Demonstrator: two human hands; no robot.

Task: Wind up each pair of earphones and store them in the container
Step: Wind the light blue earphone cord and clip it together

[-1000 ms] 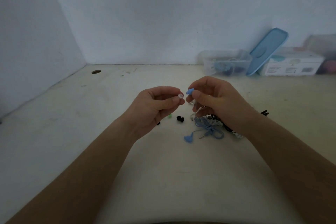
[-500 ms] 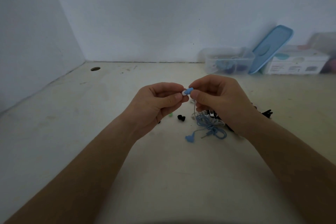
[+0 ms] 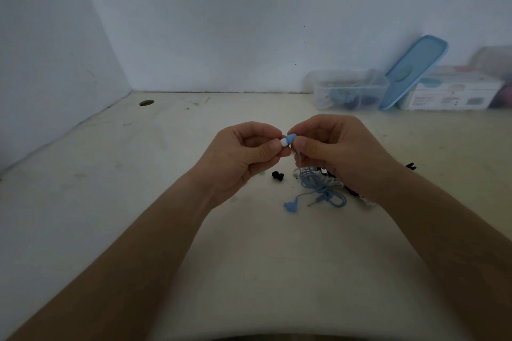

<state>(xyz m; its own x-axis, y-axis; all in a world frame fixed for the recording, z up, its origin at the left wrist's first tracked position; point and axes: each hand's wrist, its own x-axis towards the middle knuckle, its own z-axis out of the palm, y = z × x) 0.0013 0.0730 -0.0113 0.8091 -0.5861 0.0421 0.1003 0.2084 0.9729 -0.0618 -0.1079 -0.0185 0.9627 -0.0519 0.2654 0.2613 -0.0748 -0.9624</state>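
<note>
Blue earbud [image 3: 291, 138] held up above the worktop [image 3: 110, 188], mid-frame, between both hands. Its white tip [image 3: 283, 142] points left. Left hand [image 3: 243, 155]: fingers curled, thumb and forefinger pinching the white tip. Right hand [image 3: 338, 152]: fingers curled, thumb and forefinger pinching the blue earbud body.

Blue cable [image 3: 318, 185] drops from the earbud to a loose coil on the worktop, just below the right hand. Second blue earbud [image 3: 289, 206] lies at the coil's near-left end; jack plug [image 3: 313, 203] just beside it.

Black and white earphones [image 3: 354, 191] in a tangle, partly hidden under the right wrist. Loose black ear tip [image 3: 277, 176] on the worktop left of the coil.

Clear container [image 3: 349, 88] well back against the wall, right of centre, open, some coloured items inside, blurred. Blue lid [image 3: 415, 69] leans tilted just right of it, against a white box [image 3: 454, 94].
</note>
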